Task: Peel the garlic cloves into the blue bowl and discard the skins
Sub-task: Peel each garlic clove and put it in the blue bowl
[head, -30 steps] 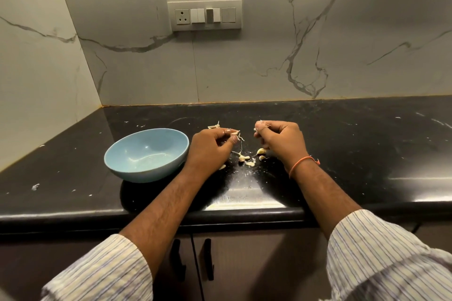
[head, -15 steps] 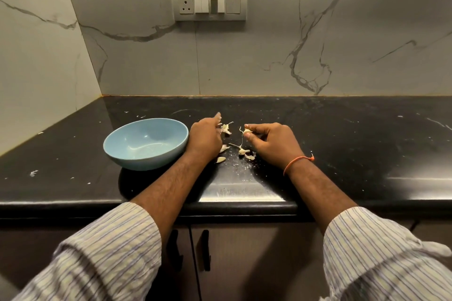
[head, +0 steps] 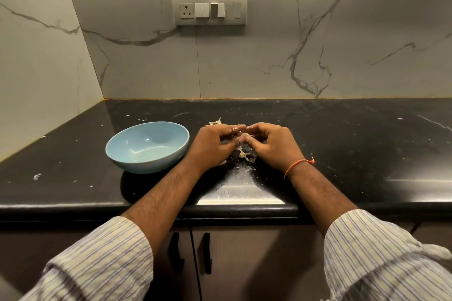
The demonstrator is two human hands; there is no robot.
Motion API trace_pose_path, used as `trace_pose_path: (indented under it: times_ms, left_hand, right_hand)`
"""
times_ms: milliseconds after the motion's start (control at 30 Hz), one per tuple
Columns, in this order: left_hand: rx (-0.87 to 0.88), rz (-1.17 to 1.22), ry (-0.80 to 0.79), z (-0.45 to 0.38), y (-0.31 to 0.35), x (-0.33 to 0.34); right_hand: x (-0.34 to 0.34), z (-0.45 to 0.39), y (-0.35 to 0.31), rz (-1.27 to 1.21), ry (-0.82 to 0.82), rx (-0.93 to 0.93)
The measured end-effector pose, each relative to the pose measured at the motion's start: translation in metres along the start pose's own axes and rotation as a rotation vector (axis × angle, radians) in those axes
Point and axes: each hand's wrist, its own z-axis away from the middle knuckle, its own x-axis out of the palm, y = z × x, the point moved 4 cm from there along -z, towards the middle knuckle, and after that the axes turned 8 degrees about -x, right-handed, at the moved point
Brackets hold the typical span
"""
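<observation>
Nearest, two striped sleeves point(head: 97, 259), pushed up the forearms, over dark cabinet doors point(head: 220, 261) below the bench's front edge. Forearms crossing that front edge onto the black bench point(head: 367, 144), an orange thread band point(head: 297, 165) round the right wrist.

Past the edge, near the middle of the bench: left hand point(head: 211, 145) and right hand point(head: 274, 145) drawn together, fingertips meeting. Both curled, thumbs and forefingers closed in a pinch on one small garlic clove point(head: 244, 135) held between them, just above the bench top; only a pale sliver of it visible past the fingers. Whether skin is already lifted from it: cannot tell.

Directly beneath the hands, lying on the bench, a few loose garlic pieces point(head: 245, 155), pale and curled; cloves or skins, hard to say. More papery scraps point(head: 215, 121) just behind the left hand, toward the back edge. Fine white flecks scattered between the hands and the front edge.

Just left of the left hand, nearly touching the wrist, the blue bowl point(head: 127, 154), upright, nothing visible inside but a sheen of reflected light. Held clove apart from the bowl, level with its right rim.

Farthest, the marble-veined wall point(head: 269, 56) rising from the bench's back edge, a switch plate point(head: 209, 10) with socket set in it above the hands.
</observation>
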Motion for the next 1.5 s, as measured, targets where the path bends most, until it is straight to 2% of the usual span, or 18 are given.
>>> trace_pose_path:
  times_ms: [367, 567, 733, 900, 1100, 1233, 1500]
  left_hand:
    - [-0.043, -0.009, 0.073, 0.001, -0.001, -0.007]
    - [-0.071, -0.027, -0.066, 0.007, 0.003, -0.011]
    - [-0.040, -0.015, -0.006, 0.012, 0.000, -0.017]
    - [-0.076, 0.008, 0.000, 0.015, -0.006, -0.016]
    - [-0.196, 0.088, 0.033, 0.012, -0.013, -0.018]
    - [-0.176, 0.176, -0.079, 0.015, -0.011, -0.016]
    - [-0.155, 0.139, -0.090, 0.014, -0.009, -0.014]
  right_hand:
    - [0.000, 0.000, 0.004, -0.191, 0.035, 0.041]
    - [0.000, 0.000, 0.003, -0.236, 0.022, 0.031]
    - [0.003, -0.001, -0.001, -0.284, 0.011, -0.014]
    - [0.001, 0.002, -0.006, -0.238, 0.028, -0.096]
    - [0.001, 0.001, -0.010, -0.053, 0.034, -0.254]
    - [0.000, -0.001, -0.008, -0.144, 0.029, -0.196]
    - [0.002, -0.001, -0.005, -0.192, -0.008, -0.098]
